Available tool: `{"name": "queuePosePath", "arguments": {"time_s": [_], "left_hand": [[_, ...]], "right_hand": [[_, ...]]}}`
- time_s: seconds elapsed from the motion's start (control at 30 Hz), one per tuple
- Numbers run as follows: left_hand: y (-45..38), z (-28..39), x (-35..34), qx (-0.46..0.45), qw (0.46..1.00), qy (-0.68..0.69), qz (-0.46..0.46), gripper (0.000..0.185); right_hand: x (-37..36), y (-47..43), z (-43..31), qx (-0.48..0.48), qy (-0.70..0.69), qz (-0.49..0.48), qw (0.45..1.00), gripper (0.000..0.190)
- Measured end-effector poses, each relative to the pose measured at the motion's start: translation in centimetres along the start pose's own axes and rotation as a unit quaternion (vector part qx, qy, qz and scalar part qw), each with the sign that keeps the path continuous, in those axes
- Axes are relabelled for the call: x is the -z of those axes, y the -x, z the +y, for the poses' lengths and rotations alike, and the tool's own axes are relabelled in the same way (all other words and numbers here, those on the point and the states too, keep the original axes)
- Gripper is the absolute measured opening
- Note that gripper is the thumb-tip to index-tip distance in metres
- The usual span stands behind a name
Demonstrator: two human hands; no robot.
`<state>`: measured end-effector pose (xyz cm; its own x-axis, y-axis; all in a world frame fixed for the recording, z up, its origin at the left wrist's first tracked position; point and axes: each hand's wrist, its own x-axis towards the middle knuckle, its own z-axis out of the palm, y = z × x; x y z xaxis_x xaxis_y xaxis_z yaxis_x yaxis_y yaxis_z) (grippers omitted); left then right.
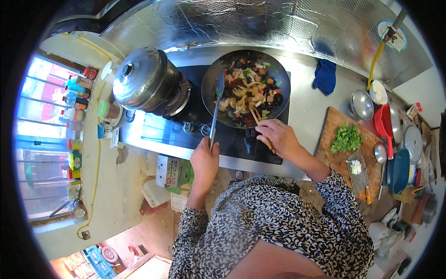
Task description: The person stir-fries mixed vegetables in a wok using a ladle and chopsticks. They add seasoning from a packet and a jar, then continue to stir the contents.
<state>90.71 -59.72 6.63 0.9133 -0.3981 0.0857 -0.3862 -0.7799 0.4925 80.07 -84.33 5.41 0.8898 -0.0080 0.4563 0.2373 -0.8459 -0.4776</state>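
Note:
In my left hand (205, 158) is the handle of a metal spatula (215, 112). Its blade rests inside the left part of a dark wok (281, 78) on the stove. My right hand (280, 136) grips a pair of wooden chopsticks (258, 119), whose tips reach into the food. Dark fungus, pale cabbage-like pieces, red bits, green pieces and small brown balls make up the stir-fry (249, 92). The wok's right and front rim lies just beyond my right hand.
Left of the wok stands a lidded steel pot (143, 80) on a burner. A blue cloth (324, 76) lies at the right rear. Chopped green herbs (346, 138) and a cleaver (358, 171) carrying white bits sit on a wooden cutting board (322, 139). Beyond are a steel bowl (362, 104) and red ladle (383, 120).

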Motion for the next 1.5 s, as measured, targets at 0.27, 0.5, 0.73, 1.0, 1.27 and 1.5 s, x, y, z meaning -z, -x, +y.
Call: {"name": "queuePosePath", "arguments": {"time_s": [0.27, 0.5, 0.73, 1.0, 1.27, 1.5], "left_hand": [[-0.1, 0.1, 0.7, 0.006, 0.999, -0.031, -0.018, 0.031], [-2.6, -2.7, 1.5, -0.052, 0.997, -0.043, -0.039, 0.014], [1.1, -8.0, 11.7, -0.091, 0.987, 0.107, -0.076, 0.041], [-2.9, -31.3, 25.6, 0.042, 0.973, 0.224, -0.039, 0.037], [-15.5, -66.5, 30.1, 0.310, 0.856, 0.342, 0.232, 0.036], [-23.1, -89.3, 31.5, 0.306, 0.860, 0.147, 0.382, 0.067]], "right_hand": [[1.2, 0.7, -1.1, -0.022, 0.001, -0.068, 0.997, 0.040], [3.1, -0.8, -5.3, -0.138, -0.003, 0.018, 0.990, 0.025], [2.9, -3.1, -18.2, -0.142, -0.018, 0.057, 0.988, 0.021], [-3.4, -8.4, -32.3, -0.224, -0.113, 0.061, 0.966, 0.019], [-15.7, -20.4, -42.2, -0.216, -0.052, -0.039, 0.974, 0.018], [-20.6, -24.5, -45.3, -0.233, -0.002, -0.097, 0.968, 0.016]]}}
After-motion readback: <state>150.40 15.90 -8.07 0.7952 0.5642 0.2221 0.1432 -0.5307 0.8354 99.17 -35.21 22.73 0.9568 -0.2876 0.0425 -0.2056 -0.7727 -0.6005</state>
